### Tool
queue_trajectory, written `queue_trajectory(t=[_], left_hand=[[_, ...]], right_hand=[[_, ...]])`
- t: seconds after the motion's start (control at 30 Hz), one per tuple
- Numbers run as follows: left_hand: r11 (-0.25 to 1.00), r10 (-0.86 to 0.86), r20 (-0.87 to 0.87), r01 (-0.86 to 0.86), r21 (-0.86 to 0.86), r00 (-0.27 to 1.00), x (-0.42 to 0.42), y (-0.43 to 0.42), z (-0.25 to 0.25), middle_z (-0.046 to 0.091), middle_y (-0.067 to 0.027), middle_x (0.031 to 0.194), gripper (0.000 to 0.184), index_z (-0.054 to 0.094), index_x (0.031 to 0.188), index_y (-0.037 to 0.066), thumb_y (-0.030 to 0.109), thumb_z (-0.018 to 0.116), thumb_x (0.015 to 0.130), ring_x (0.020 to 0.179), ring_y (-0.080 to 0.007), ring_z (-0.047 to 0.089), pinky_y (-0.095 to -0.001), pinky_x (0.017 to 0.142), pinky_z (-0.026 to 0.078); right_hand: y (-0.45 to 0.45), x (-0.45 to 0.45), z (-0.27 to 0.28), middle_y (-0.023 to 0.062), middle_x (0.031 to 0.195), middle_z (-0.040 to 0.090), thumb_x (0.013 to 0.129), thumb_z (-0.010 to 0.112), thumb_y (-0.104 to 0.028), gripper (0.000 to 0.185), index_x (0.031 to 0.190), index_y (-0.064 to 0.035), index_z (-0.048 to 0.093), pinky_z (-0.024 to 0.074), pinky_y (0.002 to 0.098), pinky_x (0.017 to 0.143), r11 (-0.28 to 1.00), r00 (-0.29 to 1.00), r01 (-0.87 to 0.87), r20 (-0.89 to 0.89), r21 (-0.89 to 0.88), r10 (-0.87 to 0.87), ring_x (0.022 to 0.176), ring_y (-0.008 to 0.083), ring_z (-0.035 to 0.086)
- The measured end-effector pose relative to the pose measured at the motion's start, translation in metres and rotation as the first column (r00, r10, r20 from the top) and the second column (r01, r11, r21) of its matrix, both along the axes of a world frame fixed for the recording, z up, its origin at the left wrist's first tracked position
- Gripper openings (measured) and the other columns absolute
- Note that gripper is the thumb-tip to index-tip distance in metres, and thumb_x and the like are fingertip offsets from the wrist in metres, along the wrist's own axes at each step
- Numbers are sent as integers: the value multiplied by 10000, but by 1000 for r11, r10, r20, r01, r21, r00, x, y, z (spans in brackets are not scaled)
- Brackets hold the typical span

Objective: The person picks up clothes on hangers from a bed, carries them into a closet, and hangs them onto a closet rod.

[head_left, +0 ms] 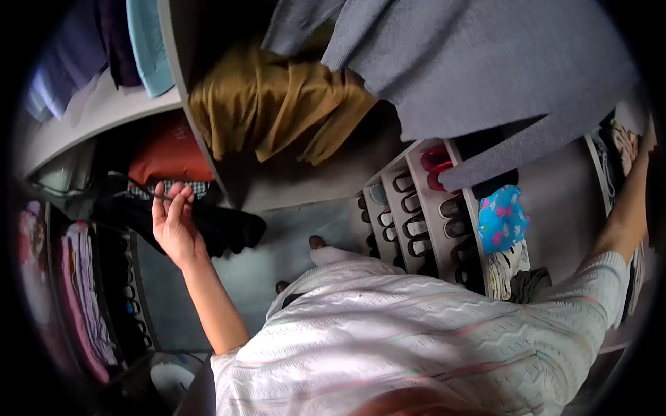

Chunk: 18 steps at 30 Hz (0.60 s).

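My left hand (175, 225) is raised at the left, its fingers closed on a thin black hanger (139, 186). Black cloth (232, 227) hangs just behind and below that hand; whether it is on the hanger I cannot tell. My right arm reaches up along the right edge, and the hand itself is lost beyond the dark border. Between my arms, at the upper right, hangs a grey knit sweater (479, 69) with its sleeves spread. What holds the sweater up is out of sight.
Mustard-coloured clothing (277, 104) hangs in the wardrobe ahead. An orange-red folded item (171, 152) lies in a left compartment. A shoe rack (424, 208) with several pairs stands at the right, beside a blue floral bundle (503, 218). Folded clothes (87, 291) fill the lower left.
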<state>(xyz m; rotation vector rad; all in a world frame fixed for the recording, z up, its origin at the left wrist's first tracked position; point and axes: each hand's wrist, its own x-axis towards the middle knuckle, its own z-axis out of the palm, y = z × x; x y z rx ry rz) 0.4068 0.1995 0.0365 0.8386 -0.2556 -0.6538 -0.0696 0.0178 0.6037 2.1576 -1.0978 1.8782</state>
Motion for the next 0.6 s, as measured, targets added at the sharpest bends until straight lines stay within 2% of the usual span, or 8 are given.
queue_trajectory(t=[0.07, 0.13, 0.3, 0.33, 0.4, 0.43, 0.53, 0.6], left_hand=[[1000, 0, -12, 0, 31, 1000, 0, -3, -3, 566, -118, 1003, 453, 392, 1227, -18, -40, 516, 792, 840, -169, 581, -230, 710, 456], [999, 17, -28, -16, 36, 999, -2, -8, -5, 567, -99, 915, 420, 399, 1193, -41, -53, 514, 789, 770, -158, 577, -215, 693, 453], [996, 81, -84, -77, 43, 993, 1, -15, -21, 558, -96, 870, 432, 410, 1179, -46, -79, 519, 762, 716, -143, 565, -197, 614, 454], [995, 88, -80, -84, 44, 993, 5, -18, -26, 558, -94, 858, 428, 415, 1173, -45, -83, 517, 760, 694, -138, 563, -187, 584, 449], [989, 128, -94, -120, 85, 987, 9, -21, -27, 559, -85, 839, 417, 418, 1160, -43, -87, 514, 757, 647, -125, 560, -164, 519, 425], [984, 157, -89, -147, 104, 984, 10, -25, -29, 560, -81, 830, 412, 418, 1156, -40, -85, 512, 757, 637, -120, 560, -154, 498, 414], [966, 224, -97, -208, 156, 970, 14, -35, -32, 563, -67, 806, 414, 419, 1160, -10, -70, 509, 760, 610, -102, 559, -122, 442, 383], [963, 221, -50, -210, 170, 974, 18, -38, -48, 578, -85, 862, 416, 439, 1177, -2, -33, 516, 769, 680, -129, 576, -169, 524, 436]], right_hand=[[-16, 2, 8, 124, 1065, 542, 784, 565, -228, 351, 1046, 5, 547, 347, 392, 908, 999, 1000, 17, 7, 33, -17, 1003, 262, 473], [-40, -5, 17, 114, 1037, 555, 780, 574, -225, 332, 1026, -1, 561, 358, 378, 887, 998, 1000, 19, 17, 63, -20, 978, 246, 485], [-133, -23, 58, 90, 969, 587, 772, 595, -217, 287, 975, -14, 594, 385, 344, 834, 990, 999, -33, 17, 134, 31, 914, 206, 513], [-156, -24, 54, 85, 955, 593, 770, 600, -216, 279, 965, -17, 600, 391, 337, 823, 991, 999, -33, 0, 131, 33, 901, 198, 519], [-151, 41, 4, 63, 894, 610, 761, 609, -195, 234, 907, -12, 625, 398, 320, 793, 992, 991, 129, -43, 7, -128, 874, 180, 526], [-165, 50, -7, 80, 864, 622, 746, 621, -191, 222, 876, -12, 637, 420, 326, 752, 990, 989, 139, -55, -21, -140, 824, 177, 546], [-225, 54, -13, 75, 781, 630, 736, 623, -176, 189, 806, -2, 649, 439, 324, 683, 981, 982, 182, -41, -64, -185, 732, 165, 560], [-234, 58, -13, 82, 845, 627, 756, 604, -151, 210, 874, 18, 646, 413, 304, 741, 972, 972, 233, -26, -41, -234, 778, 179, 547]])
